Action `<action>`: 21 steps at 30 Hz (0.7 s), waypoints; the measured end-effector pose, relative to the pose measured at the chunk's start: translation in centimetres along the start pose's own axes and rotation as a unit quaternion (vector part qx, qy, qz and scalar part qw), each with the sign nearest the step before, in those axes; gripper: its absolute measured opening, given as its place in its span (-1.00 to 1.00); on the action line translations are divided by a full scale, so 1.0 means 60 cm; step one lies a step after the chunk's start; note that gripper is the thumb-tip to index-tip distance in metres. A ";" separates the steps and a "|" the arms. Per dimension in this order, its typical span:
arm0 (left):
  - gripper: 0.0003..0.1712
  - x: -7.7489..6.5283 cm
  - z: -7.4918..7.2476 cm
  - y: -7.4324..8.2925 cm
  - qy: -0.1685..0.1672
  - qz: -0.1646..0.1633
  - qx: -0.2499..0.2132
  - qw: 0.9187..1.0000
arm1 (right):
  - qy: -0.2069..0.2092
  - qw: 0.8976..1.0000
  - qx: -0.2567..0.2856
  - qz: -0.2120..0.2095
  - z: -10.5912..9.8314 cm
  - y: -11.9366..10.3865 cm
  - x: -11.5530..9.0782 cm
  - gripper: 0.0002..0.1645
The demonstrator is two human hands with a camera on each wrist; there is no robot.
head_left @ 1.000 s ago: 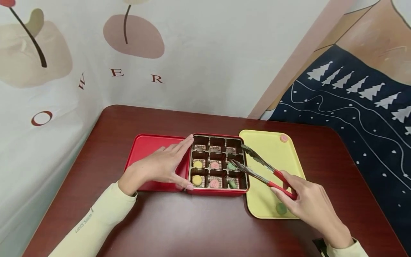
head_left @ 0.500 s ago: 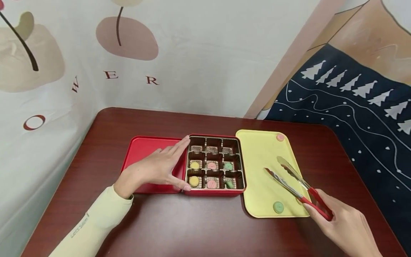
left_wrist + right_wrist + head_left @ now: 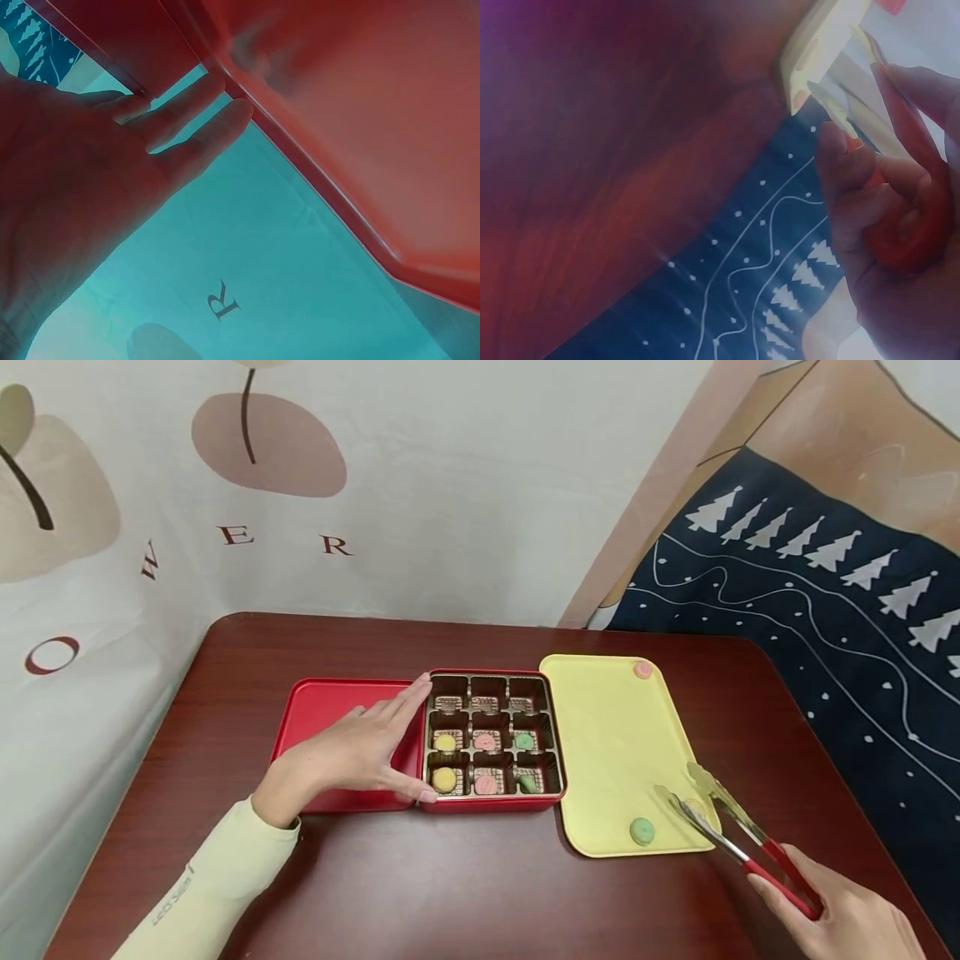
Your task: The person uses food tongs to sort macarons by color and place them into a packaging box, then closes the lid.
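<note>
My right hand (image 3: pixel 851 910) grips the red handles of metal tongs (image 3: pixel 780 872). The tongs' arms are spread and hold nothing, their tips low over the right side of the yellow tray (image 3: pixel 600 710), around a pale yellow macaron (image 3: pixel 696 808). A green macaron (image 3: pixel 642 831) lies left of the tips. My left hand (image 3: pixel 348 756) lies over the red lid (image 3: pixel 330 706), fingers straight, fingertips and thumb at the left edge of the red box (image 3: pixel 487 805). In the box, yellow, pink and green macarons sit in the middle and near rows of compartments; the far row is bare.
A pink macaron (image 3: pixel 642 669) lies at the tray's far right corner. Everything stands on a dark brown table (image 3: pixel 450 885), with a printed white cloth (image 3: pixel 450 502) hanging behind it and a dark blue one with white trees (image 3: pixel 825 602) at the right.
My right hand has drawn the tongs from over the box's green macarons rightward and toward me, down over the tray's right side. The left hand has kept its place at the box.
</note>
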State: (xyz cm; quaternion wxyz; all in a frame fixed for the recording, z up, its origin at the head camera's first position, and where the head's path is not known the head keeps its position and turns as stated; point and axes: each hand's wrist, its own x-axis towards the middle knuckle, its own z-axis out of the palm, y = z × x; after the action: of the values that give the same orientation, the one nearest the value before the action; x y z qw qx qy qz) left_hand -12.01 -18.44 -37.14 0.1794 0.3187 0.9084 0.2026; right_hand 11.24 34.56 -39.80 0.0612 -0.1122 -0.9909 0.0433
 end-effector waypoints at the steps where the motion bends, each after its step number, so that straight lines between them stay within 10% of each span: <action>1: 0.71 0.000 0.000 0.000 0.000 0.002 0.000 1.000 | -0.011 1.000 -0.006 0.008 0.001 0.002 -0.003 -0.30; 21: 0.71 0.002 0.001 -0.001 0.002 0.006 -0.006 1.000 | 0.065 0.998 0.017 0.005 0.017 0.006 -0.037 -0.54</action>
State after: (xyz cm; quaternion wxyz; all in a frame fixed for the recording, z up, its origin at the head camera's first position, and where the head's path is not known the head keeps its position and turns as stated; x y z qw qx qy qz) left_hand -12.11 -18.41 -37.27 0.1780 0.3228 0.9055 0.2103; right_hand 13.34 34.34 -41.11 0.1272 -0.1185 -0.9833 0.0533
